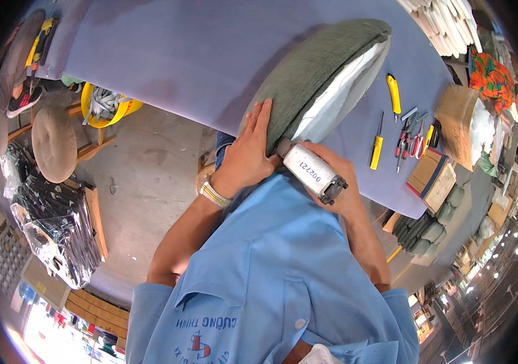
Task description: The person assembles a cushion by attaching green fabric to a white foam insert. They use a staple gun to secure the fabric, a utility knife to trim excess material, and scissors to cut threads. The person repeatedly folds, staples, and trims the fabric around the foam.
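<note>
A dark green upholstered cushion stands tilted on its edge on the blue-grey tabletop, with a strip of white lining showing along its right side. My left hand grips the cushion's near end, fingers stretched over the green fabric and thumb near the edge. In my right hand is a white and black pneumatic staple gun. The gun's nose is at the cushion's near end, close to my left thumb; whether it touches the fabric is hidden.
Right of the cushion lie a yellow cutter, a yellow-handled screwdriver and several pliers. Cardboard boxes sit at the table's right edge. A yellow bucket of grey strips and a round tan cushion are at left.
</note>
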Tool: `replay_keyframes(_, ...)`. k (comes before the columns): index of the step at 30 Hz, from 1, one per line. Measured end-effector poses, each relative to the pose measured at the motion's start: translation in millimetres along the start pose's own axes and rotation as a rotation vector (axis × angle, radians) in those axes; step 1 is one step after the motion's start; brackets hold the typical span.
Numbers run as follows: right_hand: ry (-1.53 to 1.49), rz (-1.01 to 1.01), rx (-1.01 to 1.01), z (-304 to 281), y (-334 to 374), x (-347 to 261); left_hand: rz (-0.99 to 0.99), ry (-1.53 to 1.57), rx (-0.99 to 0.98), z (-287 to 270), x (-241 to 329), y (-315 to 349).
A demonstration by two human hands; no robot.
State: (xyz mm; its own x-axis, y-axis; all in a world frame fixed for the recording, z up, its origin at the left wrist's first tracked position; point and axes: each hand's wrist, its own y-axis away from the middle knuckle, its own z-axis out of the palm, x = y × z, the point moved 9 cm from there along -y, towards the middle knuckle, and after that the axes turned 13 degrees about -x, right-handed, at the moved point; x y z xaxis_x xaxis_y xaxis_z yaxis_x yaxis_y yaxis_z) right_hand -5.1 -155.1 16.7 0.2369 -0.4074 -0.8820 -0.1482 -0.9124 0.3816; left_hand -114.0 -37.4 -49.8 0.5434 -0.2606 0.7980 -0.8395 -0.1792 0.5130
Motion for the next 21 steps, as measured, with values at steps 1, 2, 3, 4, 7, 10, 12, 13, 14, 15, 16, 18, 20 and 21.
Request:
replay_keyframes(1, 0.008, -0.020, 0.003, -0.1, -1.4, -2.0, 0.071, 0.015, -0.003, -1.3, -3.9, 0.2)
replay_keyframes(2, 0.016, -0.040, 0.005, 0.0, -2.9, -4.3, 0.132, 0.125, -0.038, -2.5, -9.5, 5.4)
replay_keyframes(3, 0.026, -0.057, 0.007, 0.1, -4.3, -6.1, 0.195, 0.236, -0.074, -4.7, -15.4, 11.5)
replay_keyframes(4, 0.030, -0.053, 0.006, 0.6, -6.1, -7.3, 0.258, 0.348, -0.110, -4.0, -17.9, 15.2)
replay_keyframes(7, 0.039, -0.051, 0.003, 3.3, -10.6, -10.7, 0.103, 0.139, 0.065, 1.7, -28.6, 20.8)
replay_keyframes(10, 0.055, -0.073, 0.003, 6.7, -11.5, -12.2, -0.139, 0.058, 0.162, -0.1, -14.0, 32.9)
replay_keyframes(12, 0.074, -0.078, 0.010, 8.1, -11.2, -16.4, -0.154, -0.025, 0.205, 0.8, -6.3, 39.4)
replay_keyframes(13, 0.084, -0.081, 0.024, 9.4, -10.8, -17.0, -0.161, -0.070, 0.224, -0.2, -3.8, 41.5)
replay_keyframes(14, 0.094, -0.084, 0.039, 10.9, -10.0, -17.1, -0.158, -0.091, 0.237, -1.3, -2.0, 42.4)
replay_keyframes(15, 0.104, -0.084, 0.055, 12.3, -8.7, -17.1, -0.155, -0.112, 0.248, -2.2, -1.0, 43.5)
replay_keyframes(16, 0.094, -0.079, 0.062, 13.1, -7.7, -16.7, -0.151, -0.132, 0.258, -3.0, 0.1, 44.4)
replay_keyframes(18, 0.077, -0.066, 0.076, 12.5, -5.6, -16.2, -0.132, -0.149, 0.277, -1.3, 2.9, 45.9)
replay_keyframes(20, 0.060, -0.090, 0.057, 12.3, -3.2, -16.0, -0.117, -0.154, 0.288, -1.4, 3.6, 46.1)
replay_keyframes(21, 0.051, -0.099, 0.046, 11.6, -2.0, -14.8, -0.114, -0.151, 0.287, -1.4, 3.4, 45.5)
